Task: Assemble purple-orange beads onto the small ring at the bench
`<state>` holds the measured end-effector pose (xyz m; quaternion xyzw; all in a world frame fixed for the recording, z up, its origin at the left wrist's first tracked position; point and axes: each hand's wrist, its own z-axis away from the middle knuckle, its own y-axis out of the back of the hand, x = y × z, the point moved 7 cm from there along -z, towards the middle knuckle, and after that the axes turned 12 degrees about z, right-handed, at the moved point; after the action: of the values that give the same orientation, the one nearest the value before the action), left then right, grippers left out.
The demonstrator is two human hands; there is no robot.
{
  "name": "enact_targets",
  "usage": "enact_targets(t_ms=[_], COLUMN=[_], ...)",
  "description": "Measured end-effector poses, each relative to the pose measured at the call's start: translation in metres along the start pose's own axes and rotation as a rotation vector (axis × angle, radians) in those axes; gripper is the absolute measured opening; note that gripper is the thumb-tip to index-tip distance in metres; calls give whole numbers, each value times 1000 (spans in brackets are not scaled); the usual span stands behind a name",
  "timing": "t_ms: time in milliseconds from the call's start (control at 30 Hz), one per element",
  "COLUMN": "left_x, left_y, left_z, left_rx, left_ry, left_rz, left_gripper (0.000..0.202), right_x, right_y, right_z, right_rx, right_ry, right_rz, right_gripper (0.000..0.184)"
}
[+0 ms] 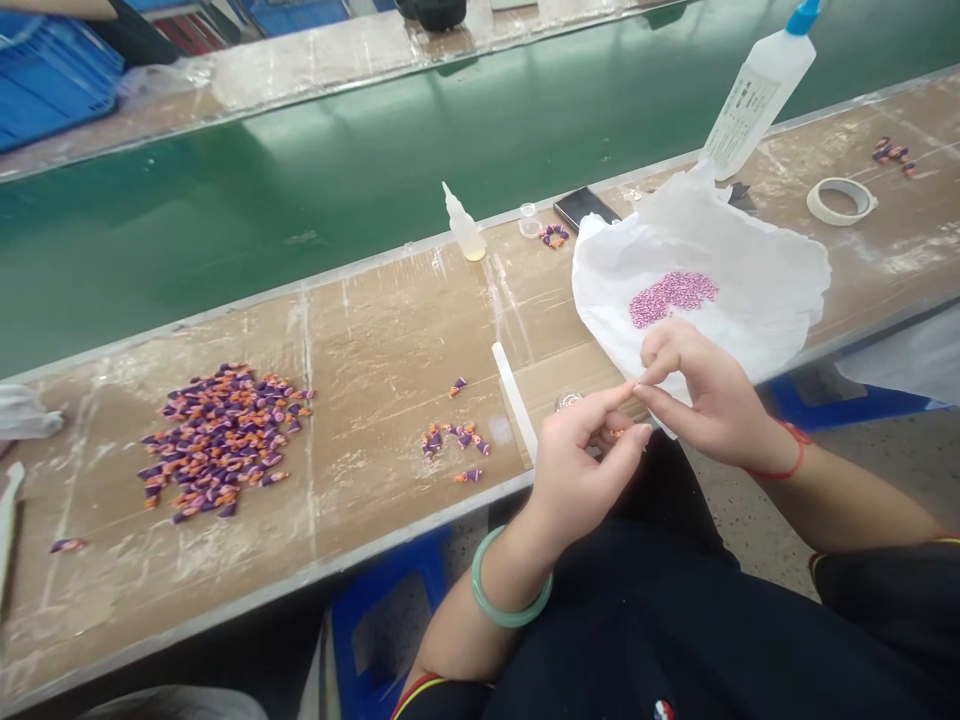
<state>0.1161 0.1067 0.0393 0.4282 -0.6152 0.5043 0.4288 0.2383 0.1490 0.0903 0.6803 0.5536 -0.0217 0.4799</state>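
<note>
My left hand (581,455), with a green bangle at the wrist, is closed in front of the table edge. A bit of orange shows between its fingers, like the small purple-and-orange figures, but most of it is hidden. Thumb and forefinger of my right hand (694,385) pinch at the tip of my left forefinger; whatever is in the pinch is too small to make out. Just beyond my right hand lies a white sheet (772,275) bearing a heap of tiny pink beads (675,296). Several loose purple-and-orange figures (469,437) lie left of my hands.
A large pile of figures (225,435) covers the left part of the table. Toward the back stand a small dropper bottle (466,232) and a big blue-capped bottle (757,100). A phone (585,208), a tape roll (841,203) and a white strip (514,400) lie around.
</note>
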Motion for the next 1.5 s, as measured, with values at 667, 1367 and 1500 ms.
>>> enact_targets(t_ms=[667, 1367, 1500], left_x=[-38, -24, -17], left_y=[8, 2, 1], left_z=[-16, -16, -17], left_rx=[158, -54, -38], left_ry=[402, 329, 301], left_rz=[526, 36, 140], left_gripper=[33, 37, 32], right_x=[33, 21, 31], right_y=[-11, -14, -10], right_z=[-12, -20, -19], right_rx=[-161, -458, -452], right_ry=[-274, 351, 101], right_rz=[10, 326, -23], right_gripper=[11, 15, 15])
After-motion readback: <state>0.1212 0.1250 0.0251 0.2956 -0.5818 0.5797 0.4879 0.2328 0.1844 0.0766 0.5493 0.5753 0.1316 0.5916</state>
